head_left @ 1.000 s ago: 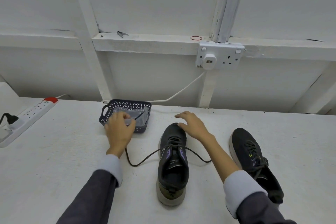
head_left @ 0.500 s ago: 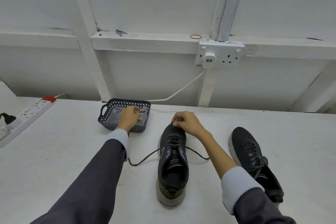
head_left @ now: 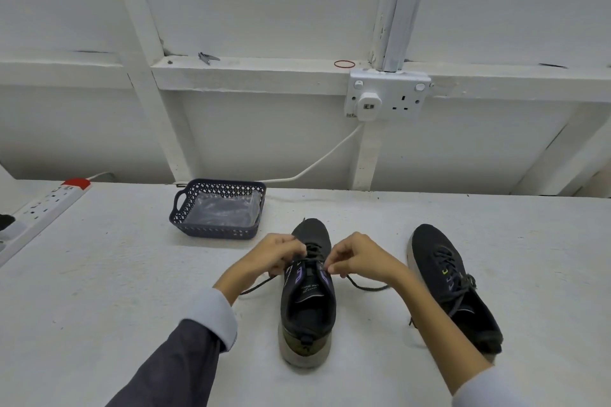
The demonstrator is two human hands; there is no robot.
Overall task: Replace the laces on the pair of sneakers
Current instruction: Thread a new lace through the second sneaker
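A: Where is the work?
B: On the middle sneaker point(head_left: 309, 304), which stands on the table point(head_left: 99, 274) with its toe pointing away. Its dark lace point(head_left: 367, 287) trails loose to both sides. The other sneaker point(head_left: 453, 284) sits laced, well apart to the right

A: And the hands?
B: Both reach in over the tongue, wrists low, fingers curled. The left hand point(head_left: 277, 256) pinches the lace at the crossings; the right hand point(head_left: 358, 259) pinches it by the right eyelets

A: How to do it well?
B: I'd free one crossing at a time, drawing both sides evenly so the tips don't snag
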